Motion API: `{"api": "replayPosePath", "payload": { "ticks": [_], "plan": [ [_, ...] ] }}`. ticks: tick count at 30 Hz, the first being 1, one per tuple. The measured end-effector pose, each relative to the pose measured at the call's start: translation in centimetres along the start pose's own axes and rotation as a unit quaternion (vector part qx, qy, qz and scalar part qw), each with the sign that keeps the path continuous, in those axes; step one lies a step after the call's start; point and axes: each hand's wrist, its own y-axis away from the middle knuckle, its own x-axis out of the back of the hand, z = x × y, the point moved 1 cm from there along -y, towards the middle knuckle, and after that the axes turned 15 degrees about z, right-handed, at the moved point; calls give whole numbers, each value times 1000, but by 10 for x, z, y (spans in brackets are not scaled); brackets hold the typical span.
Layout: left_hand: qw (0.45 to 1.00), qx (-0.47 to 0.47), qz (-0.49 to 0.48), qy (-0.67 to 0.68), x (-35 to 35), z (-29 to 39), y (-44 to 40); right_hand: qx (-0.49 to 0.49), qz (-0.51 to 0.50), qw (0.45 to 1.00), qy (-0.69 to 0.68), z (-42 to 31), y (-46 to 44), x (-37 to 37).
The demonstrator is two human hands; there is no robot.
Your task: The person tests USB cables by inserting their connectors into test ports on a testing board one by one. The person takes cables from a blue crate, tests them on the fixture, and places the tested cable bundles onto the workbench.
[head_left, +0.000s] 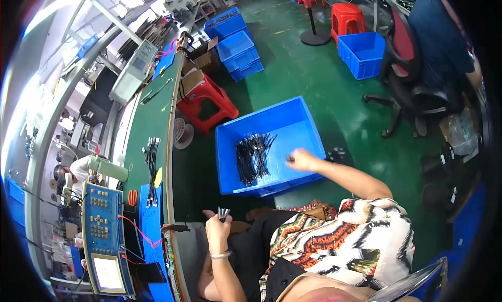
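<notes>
My right hand (301,160) is closed over the right part of a large blue bin (308,129), with a dark end poking out of the fist. Dark strands with pale tips (335,154) show past the wrist, so it seems to grip a bundle of black cables. Inside the bin, at its left, lies a pile of short black cables (254,158) with silvery ends. Above my lap, near the bench edge, my left hand (217,231) is wrapped round a few cable ends (223,214); the rest of them is hidden.
On the green bench (151,111) at left lie a cable bundle (151,171), red-handled scissors (133,198) and a blue tester (104,239). A red stool (206,100) and stacked blue crates (238,48) stand beyond the bin. A person sits on an office chair (402,51) at right.
</notes>
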Motion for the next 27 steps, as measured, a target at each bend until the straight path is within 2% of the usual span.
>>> {"api": "replayPosePath", "payload": {
  "ticks": [1, 3, 5, 8, 10, 11, 12, 14, 15, 16, 17, 18, 20, 21, 24, 27],
  "plan": [
    [1000, 2, 7, -2, -3, -5, 0, -69, -77, 994, 32, 0, 25, -2],
    [986, -13, -1, -166, -7, -20, 4, -134, -181, 969, 96, 18, 63, -13],
    [978, -5, -5, -207, -16, -50, 16, -242, -152, 952, 112, 34, 84, -25],
    [958, 39, -36, -282, -36, -110, 46, -300, -127, 942, 81, 50, 98, -47],
    [948, 56, -60, -308, -41, -136, 70, -259, -166, 950, 62, 51, 103, -71],
    [940, 89, -71, -321, -44, -140, 76, -196, -203, 958, 49, 58, 107, -94],
    [940, 88, -72, -322, -43, -138, 76, -175, -217, 959, 50, 45, 112, -103],
    [929, 152, -117, -317, -39, -138, 69, -31, -298, 954, 17, -3, 115, -92],
    [921, 181, -150, -310, -35, -137, 64, 53, -354, 933, -22, 3, 121, -124],
    [923, 178, -147, -308, -38, -148, 64, 18, -354, 935, 18, 19, 133, -171],
    [924, 181, -150, -300, -36, -151, 62, -27, -318, 948, 12, 15, 130, -181],
    [925, 183, -155, -294, -33, -152, 62, -41, -329, 943, 26, -4, 124, -163],
    [924, 173, -165, -299, -28, -152, 59, -12, -322, 946, 36, 21, 124, -227],
    [922, 176, -171, -300, -26, -153, 61, -8, -324, 946, 23, 7, 122, -232],
    [913, 172, -209, -306, -24, -153, 60, 6, -327, 945, -11, -29, 118, -214],
    [909, 146, -217, -323, -34, -159, 63, -5, -327, 945, 3, -32, 118, -186]
  ]
}}
